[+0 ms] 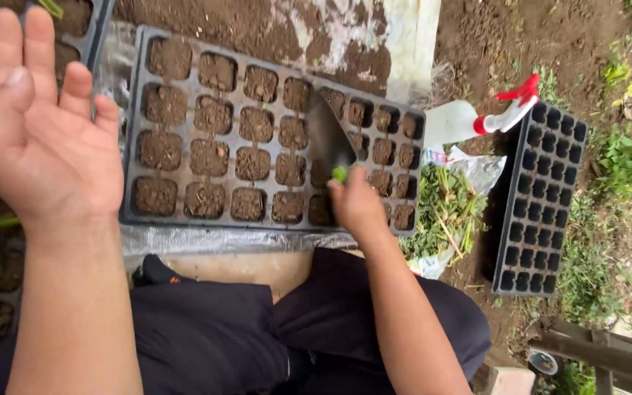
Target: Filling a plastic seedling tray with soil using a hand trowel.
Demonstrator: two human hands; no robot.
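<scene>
Bare soil (491,44) under seed tray (134,110) (plus spray bottle (456,121))

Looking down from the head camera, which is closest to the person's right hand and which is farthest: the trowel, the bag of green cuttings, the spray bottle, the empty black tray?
From the right hand:
1. Trowel, held in it, over the soil-filled tray.
2. Bag of green cuttings, just to its right.
3. Spray bottle, up and right, beyond the bag.
4. Empty black tray, far right on the ground.

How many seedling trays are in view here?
3: a soil-filled tray in front of the person, an empty black tray at right, and a partly cropped tray at top left; others may be hidden.
</scene>
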